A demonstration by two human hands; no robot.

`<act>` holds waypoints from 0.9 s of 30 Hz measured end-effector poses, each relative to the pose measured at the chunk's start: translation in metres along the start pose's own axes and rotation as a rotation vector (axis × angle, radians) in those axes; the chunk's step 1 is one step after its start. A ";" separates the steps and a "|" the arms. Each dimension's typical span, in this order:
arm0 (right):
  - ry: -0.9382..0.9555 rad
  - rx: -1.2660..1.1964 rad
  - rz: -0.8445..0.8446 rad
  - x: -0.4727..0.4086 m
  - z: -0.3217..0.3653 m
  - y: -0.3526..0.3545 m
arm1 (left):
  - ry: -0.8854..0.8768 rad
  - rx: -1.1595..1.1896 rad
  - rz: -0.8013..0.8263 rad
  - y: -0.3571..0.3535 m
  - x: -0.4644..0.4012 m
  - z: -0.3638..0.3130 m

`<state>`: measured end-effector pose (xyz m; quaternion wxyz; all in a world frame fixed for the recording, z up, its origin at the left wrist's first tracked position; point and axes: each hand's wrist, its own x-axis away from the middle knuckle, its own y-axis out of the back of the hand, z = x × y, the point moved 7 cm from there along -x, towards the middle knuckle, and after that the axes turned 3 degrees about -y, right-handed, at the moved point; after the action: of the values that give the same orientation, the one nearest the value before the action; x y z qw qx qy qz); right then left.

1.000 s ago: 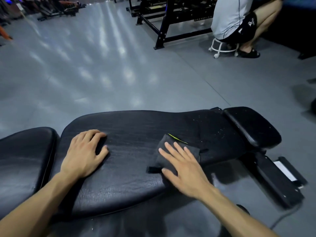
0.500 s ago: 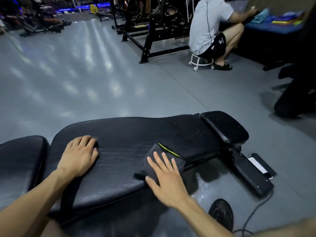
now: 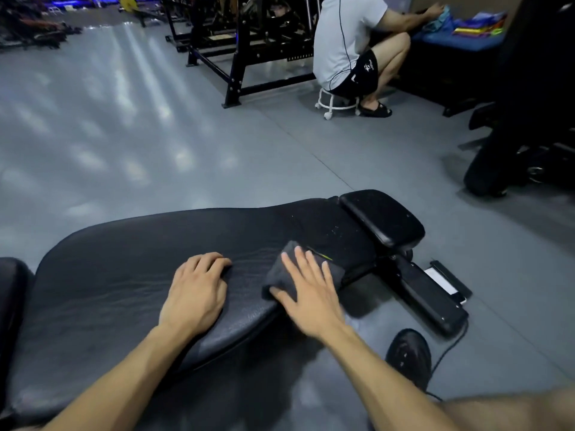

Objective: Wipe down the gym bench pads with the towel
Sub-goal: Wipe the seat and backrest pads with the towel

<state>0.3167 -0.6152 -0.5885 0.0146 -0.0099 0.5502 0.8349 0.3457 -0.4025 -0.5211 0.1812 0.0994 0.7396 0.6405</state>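
Towel [image 3: 289,269], dark and folded, lies flat under the right hand [image 3: 306,293], whose fingers are spread and pressing it onto the near edge of the long black bench pad [image 3: 130,262]; the unwiped, speckled stretch runs rightward along the pad toward the small end pad [image 3: 382,217]. The left hand [image 3: 196,290] rests just beside it, fingers curled and empty, bracing on the pad. Grey gym floor [image 3: 124,135] surrounds the bench, with a seated person [image 3: 345,42] well apart.

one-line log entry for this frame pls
phase: wiping | right hand: flat on towel | left hand: braced on long bench pad | small end pad: not being wiped
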 end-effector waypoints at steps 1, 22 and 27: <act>-0.063 0.016 -0.010 -0.011 -0.029 0.006 | -0.001 0.001 -0.007 -0.001 -0.001 0.001; 0.441 0.013 0.063 -0.020 -0.031 0.011 | 0.136 -0.089 -0.031 -0.011 -0.004 0.008; -0.023 -0.065 0.013 -0.066 -0.152 0.039 | 0.219 -0.123 -0.045 -0.006 -0.002 0.007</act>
<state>0.3809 -0.7714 -0.6106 0.0153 0.0029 0.5225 0.8525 0.3506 -0.3981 -0.5274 0.1195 0.0008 0.7162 0.6876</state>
